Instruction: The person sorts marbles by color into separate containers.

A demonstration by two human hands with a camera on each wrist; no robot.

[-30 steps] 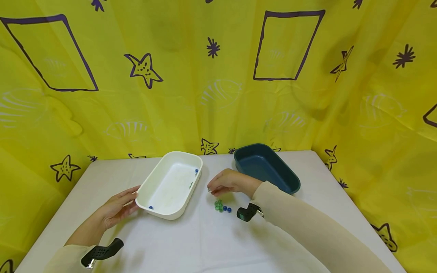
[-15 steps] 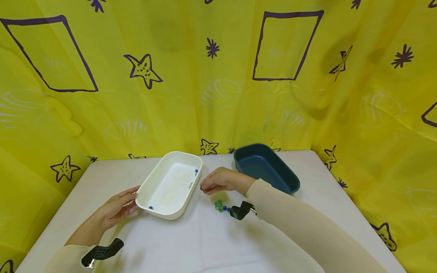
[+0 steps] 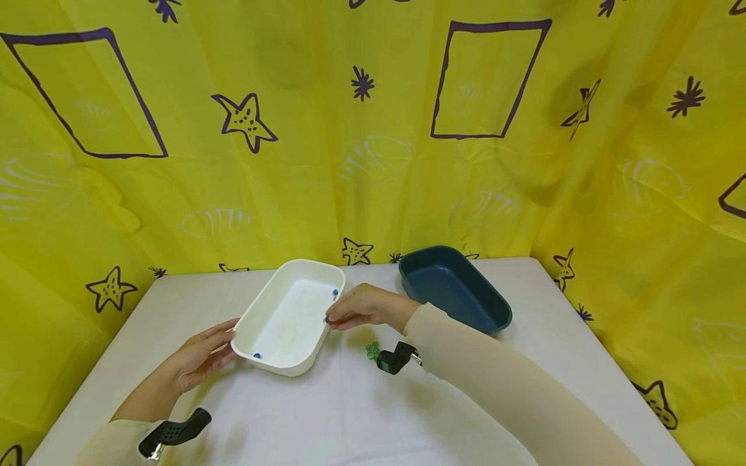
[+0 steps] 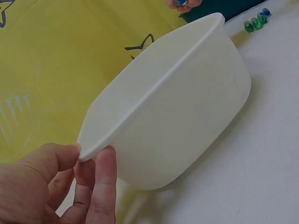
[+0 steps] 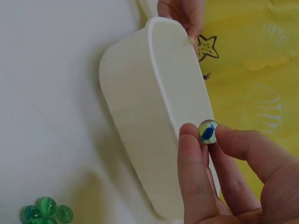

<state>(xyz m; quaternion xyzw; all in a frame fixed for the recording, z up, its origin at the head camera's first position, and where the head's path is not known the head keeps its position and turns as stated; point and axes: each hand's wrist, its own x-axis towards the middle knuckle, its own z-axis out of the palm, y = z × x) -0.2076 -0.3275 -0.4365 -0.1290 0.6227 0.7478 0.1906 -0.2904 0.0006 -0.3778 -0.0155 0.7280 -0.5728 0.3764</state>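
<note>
My left hand [image 3: 201,356] pinches the rim of a white plastic tub [image 3: 288,317] at its near left corner, thumb on top and fingers beneath the edge. A clear glass marble [image 5: 208,132] with a blue swirl sits between the thumb and fingertips of my right hand [image 3: 367,307], which hovers at the tub's right rim. One blue marble [image 3: 257,355] lies inside the tub near the front corner, another blue marble [image 3: 335,292] by the far right wall. To the tub's right, several green marbles [image 3: 373,351] cluster on the white cloth, partly hidden by the right wrist's camera.
Behind my right forearm stands a dark blue tub [image 3: 460,285], partly covered by the sleeve. A blue marble [image 4: 266,12] lies beside the green ones in the left wrist view. A yellow patterned curtain [image 3: 315,194] hangs along the table's back and sides.
My right hand has moved left, carrying the marble from above the cloth to the white tub's right rim. The left hand and both tubs have stayed in place.
</note>
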